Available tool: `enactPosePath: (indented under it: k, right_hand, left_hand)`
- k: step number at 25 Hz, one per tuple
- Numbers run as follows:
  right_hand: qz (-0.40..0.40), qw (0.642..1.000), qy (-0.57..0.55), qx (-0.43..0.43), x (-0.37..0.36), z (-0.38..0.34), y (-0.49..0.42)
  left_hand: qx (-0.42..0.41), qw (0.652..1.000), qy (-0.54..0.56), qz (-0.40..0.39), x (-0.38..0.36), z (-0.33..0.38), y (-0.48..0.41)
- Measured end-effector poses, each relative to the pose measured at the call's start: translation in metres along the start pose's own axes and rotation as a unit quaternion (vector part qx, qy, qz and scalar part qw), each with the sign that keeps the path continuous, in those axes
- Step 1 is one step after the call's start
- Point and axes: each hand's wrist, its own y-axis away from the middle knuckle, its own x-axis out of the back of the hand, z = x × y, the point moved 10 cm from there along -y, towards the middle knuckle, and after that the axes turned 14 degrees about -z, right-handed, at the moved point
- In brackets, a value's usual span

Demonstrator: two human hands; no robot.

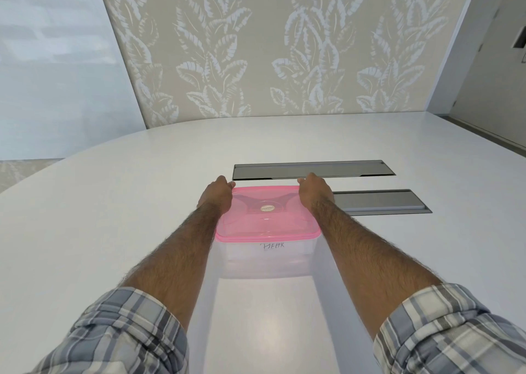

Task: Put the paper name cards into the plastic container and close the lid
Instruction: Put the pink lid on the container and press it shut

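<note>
The person appears to be on the closing step: the pink lid sits on the clear plastic container at the middle of the white table. The left hand and right hand grasp the lid's far corners. Next probably comes firm downward pressure around the rim. The fingertips are hidden, and the name cards are hard to make out through the wall.

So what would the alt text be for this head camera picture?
Two bare hands, left hand and right hand, press the far corners of a pink lid on a clear plastic container standing on a white table.
</note>
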Motion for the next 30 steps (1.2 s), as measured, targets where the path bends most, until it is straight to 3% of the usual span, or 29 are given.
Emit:
enactPosePath:
  k: [7,14,20,22,25,30]
  right_hand:
    - [0.005,1.0,-0.007,-0.001,0.0,0.001,-0.001]
    - [0.007,1.0,-0.028,-0.006,0.0,0.002,-0.001]
    - [0.012,1.0,-0.013,-0.006,0.006,-0.004,0.013]
    - [0.009,1.0,-0.003,-0.003,0.005,-0.007,0.016]
    - [0.007,1.0,-0.007,0.003,0.006,-0.007,0.019]
    - [0.018,1.0,-0.014,0.021,0.007,-0.007,0.019]
  left_hand:
    - [0.022,0.999,0.044,-0.015,-0.004,-0.008,-0.002]
    - [0.027,0.998,0.061,0.02,-0.002,-0.01,0.008]
    - [-0.016,0.985,-0.125,0.114,0.014,0.019,0.03]
    - [-0.051,0.982,-0.157,0.092,0.004,0.032,0.036]
    - [-0.097,0.983,-0.159,-0.008,-0.028,0.044,0.047]
    - [-0.045,0.971,-0.218,-0.083,-0.044,0.038,0.053]
